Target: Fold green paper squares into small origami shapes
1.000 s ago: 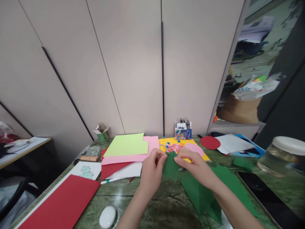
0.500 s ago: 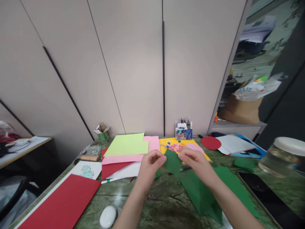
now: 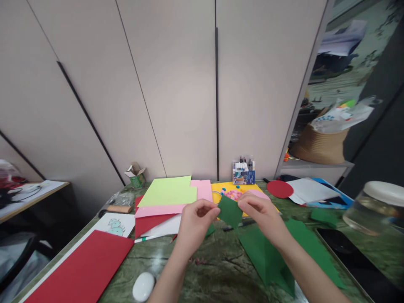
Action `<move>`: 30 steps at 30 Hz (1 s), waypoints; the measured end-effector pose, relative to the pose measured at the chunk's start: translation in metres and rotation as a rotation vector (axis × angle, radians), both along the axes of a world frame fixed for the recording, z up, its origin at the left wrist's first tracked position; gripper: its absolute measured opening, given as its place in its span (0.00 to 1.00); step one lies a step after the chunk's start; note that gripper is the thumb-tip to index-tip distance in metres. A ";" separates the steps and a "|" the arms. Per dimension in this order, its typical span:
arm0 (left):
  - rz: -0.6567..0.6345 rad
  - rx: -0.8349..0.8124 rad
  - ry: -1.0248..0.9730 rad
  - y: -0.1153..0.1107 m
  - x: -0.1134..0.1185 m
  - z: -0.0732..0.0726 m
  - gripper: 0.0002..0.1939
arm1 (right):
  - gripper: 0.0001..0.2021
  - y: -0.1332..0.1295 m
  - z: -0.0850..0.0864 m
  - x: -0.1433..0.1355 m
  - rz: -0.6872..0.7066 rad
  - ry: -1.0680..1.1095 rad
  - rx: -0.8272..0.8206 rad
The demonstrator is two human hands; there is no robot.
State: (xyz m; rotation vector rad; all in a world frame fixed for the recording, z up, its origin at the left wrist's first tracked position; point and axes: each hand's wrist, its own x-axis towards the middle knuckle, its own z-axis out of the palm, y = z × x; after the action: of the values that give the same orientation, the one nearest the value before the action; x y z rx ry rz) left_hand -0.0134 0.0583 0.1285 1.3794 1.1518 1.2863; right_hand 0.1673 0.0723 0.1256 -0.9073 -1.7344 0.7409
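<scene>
A small piece of dark green paper [image 3: 230, 211] is held up over the table between my two hands. My left hand [image 3: 198, 221] pinches its left edge between thumb and fingers. On the opposite side, my right hand [image 3: 259, 213] pinches the right edge the same way. Below my right forearm lie a folded green sheet [image 3: 257, 252] and a larger green sheet [image 3: 315, 252]. Another green scrap [image 3: 210, 229] shows partly beside my left hand. Behind the held paper, pink pieces [image 3: 232, 194] rest on a yellow sheet [image 3: 221, 186].
Light green paper [image 3: 170, 191] tops a stack of sheets at the back left. A red sheet [image 3: 82, 265] and a white mouse [image 3: 143, 286] lie nearer. On the right are a black phone [image 3: 356, 261], a lidded jar [image 3: 369, 210] and a red disc [image 3: 280, 189]. A marker box [image 3: 243, 173] stands behind.
My hands have spread slightly apart. The green paper between them has turned a little and shows a wider, squarer face. The things on the table look unchanged.
</scene>
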 end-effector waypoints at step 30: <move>0.032 0.118 0.093 0.004 0.016 -0.018 0.09 | 0.08 -0.001 -0.010 -0.013 -0.007 -0.134 -0.136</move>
State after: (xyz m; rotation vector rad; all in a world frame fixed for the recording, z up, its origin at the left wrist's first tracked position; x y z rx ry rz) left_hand 0.0030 0.0620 0.1105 1.5266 1.1813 1.3431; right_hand 0.1546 0.0710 0.1153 -1.0763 -1.8134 0.8169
